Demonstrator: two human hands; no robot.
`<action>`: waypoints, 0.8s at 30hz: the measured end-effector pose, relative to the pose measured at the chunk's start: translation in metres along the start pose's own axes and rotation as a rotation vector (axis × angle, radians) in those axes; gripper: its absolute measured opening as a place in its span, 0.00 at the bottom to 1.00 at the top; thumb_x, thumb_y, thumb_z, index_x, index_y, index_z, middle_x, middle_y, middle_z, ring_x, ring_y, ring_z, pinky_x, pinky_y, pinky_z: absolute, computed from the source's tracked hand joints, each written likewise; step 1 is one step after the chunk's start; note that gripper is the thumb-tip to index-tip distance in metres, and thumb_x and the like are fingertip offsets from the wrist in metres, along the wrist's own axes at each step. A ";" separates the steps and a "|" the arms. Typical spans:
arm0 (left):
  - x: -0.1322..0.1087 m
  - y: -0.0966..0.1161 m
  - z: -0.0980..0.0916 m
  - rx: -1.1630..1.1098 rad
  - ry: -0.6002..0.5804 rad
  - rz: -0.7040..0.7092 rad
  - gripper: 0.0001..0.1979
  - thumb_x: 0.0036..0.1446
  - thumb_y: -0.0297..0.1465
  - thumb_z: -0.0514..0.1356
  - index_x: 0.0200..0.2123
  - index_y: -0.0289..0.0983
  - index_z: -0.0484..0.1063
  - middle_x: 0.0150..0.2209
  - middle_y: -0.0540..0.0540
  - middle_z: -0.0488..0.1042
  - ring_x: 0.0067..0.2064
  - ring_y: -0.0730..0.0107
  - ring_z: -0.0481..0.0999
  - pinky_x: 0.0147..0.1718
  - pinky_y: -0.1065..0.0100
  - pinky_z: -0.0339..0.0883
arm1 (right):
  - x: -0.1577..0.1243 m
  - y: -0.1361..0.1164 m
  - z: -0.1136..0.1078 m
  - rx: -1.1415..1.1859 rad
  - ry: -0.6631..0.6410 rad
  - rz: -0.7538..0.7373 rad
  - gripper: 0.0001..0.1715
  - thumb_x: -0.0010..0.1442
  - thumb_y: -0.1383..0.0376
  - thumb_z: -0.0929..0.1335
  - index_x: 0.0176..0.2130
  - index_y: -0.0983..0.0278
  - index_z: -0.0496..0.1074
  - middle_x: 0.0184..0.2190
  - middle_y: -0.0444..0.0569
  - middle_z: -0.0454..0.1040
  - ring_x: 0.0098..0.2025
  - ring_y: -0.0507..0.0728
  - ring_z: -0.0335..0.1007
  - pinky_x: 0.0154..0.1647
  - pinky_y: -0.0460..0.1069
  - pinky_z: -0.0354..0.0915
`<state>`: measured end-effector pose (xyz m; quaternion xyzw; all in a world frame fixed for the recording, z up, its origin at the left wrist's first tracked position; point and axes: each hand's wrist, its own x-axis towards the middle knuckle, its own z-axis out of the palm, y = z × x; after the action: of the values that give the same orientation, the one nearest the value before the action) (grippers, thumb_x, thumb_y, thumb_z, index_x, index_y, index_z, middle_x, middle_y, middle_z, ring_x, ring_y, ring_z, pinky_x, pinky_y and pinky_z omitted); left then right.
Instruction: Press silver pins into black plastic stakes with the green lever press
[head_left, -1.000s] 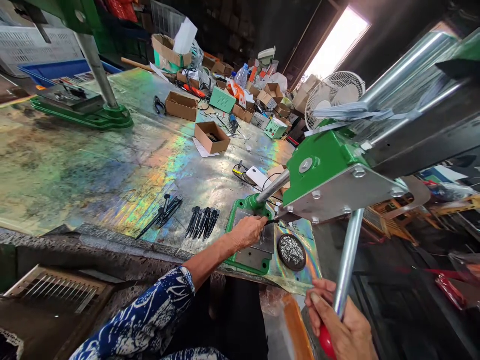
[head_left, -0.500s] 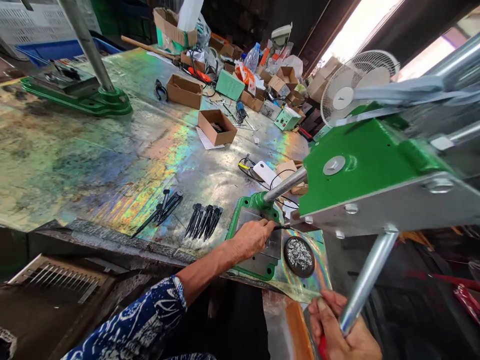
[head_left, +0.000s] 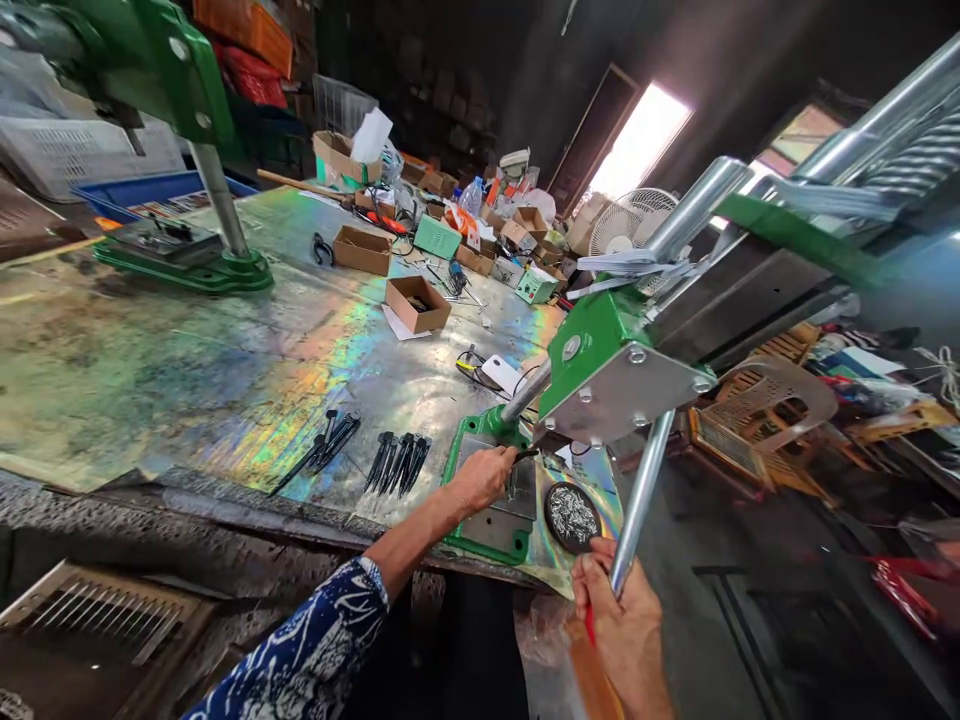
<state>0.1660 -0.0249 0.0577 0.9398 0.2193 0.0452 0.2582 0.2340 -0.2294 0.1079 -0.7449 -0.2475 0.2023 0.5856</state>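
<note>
Hands well apart: left hand [head_left: 487, 480] pinches a dark strip [head_left: 528, 455] over the press base [head_left: 501, 524], right hand [head_left: 624, 605] wraps the metal lever [head_left: 643, 500]. Judged risk: lever pulled with fingers this near the press head [head_left: 609, 375] could nip them; a slack pinch could skew the strip. Strip's long axis roughly sideways, visible end towards 3 o'clock.

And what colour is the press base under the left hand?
Green press base, with a grey metal plate on it; best seen in the head view.
</note>
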 end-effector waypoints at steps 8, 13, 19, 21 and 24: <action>0.005 -0.002 0.006 -0.025 -0.008 -0.003 0.17 0.56 0.24 0.49 0.50 0.36 0.61 0.45 0.41 0.71 0.44 0.59 0.74 0.41 0.63 0.67 | -0.002 0.014 -0.001 -0.016 0.066 0.003 0.28 0.52 0.48 0.70 0.42 0.64 0.60 0.22 0.41 0.65 0.17 0.51 0.59 0.13 0.46 0.60; 0.003 0.002 0.001 -0.068 -0.020 -0.057 0.18 0.57 0.24 0.49 0.52 0.37 0.61 0.45 0.42 0.72 0.45 0.63 0.73 0.43 0.66 0.66 | -0.003 0.013 0.003 -0.109 0.056 -0.073 0.22 0.58 0.51 0.67 0.42 0.65 0.61 0.21 0.41 0.65 0.17 0.51 0.59 0.15 0.46 0.59; 0.004 0.001 -0.001 -0.075 -0.024 -0.038 0.16 0.61 0.31 0.49 0.51 0.35 0.63 0.43 0.40 0.73 0.43 0.61 0.74 0.41 0.65 0.67 | -0.004 0.010 -0.001 -0.074 0.033 -0.073 0.23 0.56 0.51 0.68 0.42 0.65 0.61 0.22 0.42 0.66 0.20 0.52 0.60 0.17 0.46 0.60; 0.003 0.001 0.001 -0.058 -0.028 -0.044 0.15 0.60 0.30 0.49 0.50 0.35 0.64 0.43 0.40 0.73 0.44 0.60 0.74 0.40 0.64 0.68 | -0.005 0.008 -0.002 -0.074 0.032 -0.049 0.26 0.53 0.49 0.69 0.41 0.65 0.61 0.20 0.41 0.65 0.19 0.53 0.60 0.17 0.47 0.60; 0.000 0.004 0.002 -0.041 -0.002 -0.028 0.14 0.58 0.27 0.51 0.48 0.34 0.64 0.43 0.39 0.73 0.43 0.58 0.75 0.39 0.63 0.68 | -0.011 -0.002 -0.007 -0.091 0.038 0.035 0.30 0.47 0.48 0.72 0.40 0.65 0.62 0.20 0.42 0.66 0.18 0.53 0.60 0.17 0.47 0.61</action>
<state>0.1676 -0.0288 0.0578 0.9312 0.2314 0.0450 0.2781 0.2287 -0.2411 0.1111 -0.7787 -0.2323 0.1867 0.5522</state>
